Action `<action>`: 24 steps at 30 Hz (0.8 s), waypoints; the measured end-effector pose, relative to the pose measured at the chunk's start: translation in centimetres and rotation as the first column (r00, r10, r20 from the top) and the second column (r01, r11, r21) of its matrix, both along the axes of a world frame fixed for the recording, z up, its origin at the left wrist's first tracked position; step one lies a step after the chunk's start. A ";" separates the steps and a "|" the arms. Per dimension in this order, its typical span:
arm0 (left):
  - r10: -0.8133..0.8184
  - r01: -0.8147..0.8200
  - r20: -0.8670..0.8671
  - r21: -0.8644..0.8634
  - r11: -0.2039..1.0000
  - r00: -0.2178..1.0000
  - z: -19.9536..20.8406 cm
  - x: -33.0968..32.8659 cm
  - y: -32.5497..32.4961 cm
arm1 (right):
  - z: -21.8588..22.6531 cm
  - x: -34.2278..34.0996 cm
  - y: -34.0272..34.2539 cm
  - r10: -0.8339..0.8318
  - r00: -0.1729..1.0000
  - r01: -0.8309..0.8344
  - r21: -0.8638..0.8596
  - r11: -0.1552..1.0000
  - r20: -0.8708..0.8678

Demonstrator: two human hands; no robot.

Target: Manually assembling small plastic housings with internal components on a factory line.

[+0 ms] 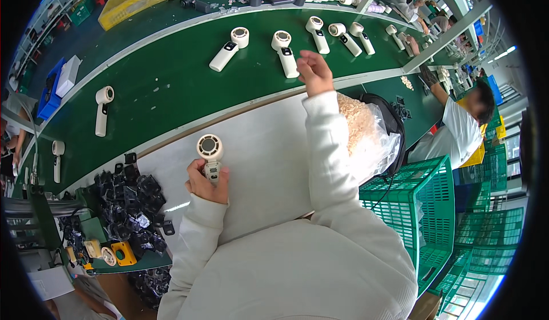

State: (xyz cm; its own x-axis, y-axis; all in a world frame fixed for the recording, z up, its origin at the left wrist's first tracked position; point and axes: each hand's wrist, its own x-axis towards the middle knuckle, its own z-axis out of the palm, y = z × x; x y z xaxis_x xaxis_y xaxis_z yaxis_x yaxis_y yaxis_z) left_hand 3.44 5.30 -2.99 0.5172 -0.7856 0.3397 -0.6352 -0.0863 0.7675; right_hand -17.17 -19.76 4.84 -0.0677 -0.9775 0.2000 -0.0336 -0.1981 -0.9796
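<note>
My left hand (207,181) is closed round the handle of a cream-white handheld fan (210,146), its round head pointing away from me over the grey work surface (263,154). Over the green belt, my right hand (315,74) is held out with its fingers loosely curled and partly apart. No object shows in it. Just left of its fingertips lies another white handheld fan (286,60); whether they touch I cannot tell.
More handheld fans lie along the green conveyor belt (171,80). A heap of black plastic parts (128,200) sits at my left. To the right are a clear bag of tan pieces (357,128) and a green crate (394,205). A co-worker (452,131) sits beyond.
</note>
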 end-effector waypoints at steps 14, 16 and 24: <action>-0.290 0.068 0.575 0.375 0.925 0.765 5.6 15.8 7.0 | -2.7 -23.4 17.6 -0.074 0.898 0.239 0.341 0.909 -0.433; -0.261 -0.066 0.704 0.400 0.914 0.660 5.4 16.1 7.1 | -5.5 -23.5 15.6 -0.114 0.849 0.318 0.326 0.890 -0.517; -0.233 -0.091 0.581 0.474 0.876 0.779 5.3 16.7 6.6 | -8.9 -18.8 12.4 -0.306 0.270 0.181 -0.264 0.947 -0.913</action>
State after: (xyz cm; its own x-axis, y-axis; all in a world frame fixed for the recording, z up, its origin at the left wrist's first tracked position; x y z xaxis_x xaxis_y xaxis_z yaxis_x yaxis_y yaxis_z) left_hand 20.09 11.90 2.28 0.2639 -0.9523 0.1533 -0.9630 -0.2511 0.0977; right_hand -35.92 -7.32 -4.11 -0.0063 -0.9241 0.3820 -0.9714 -0.0850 -0.2216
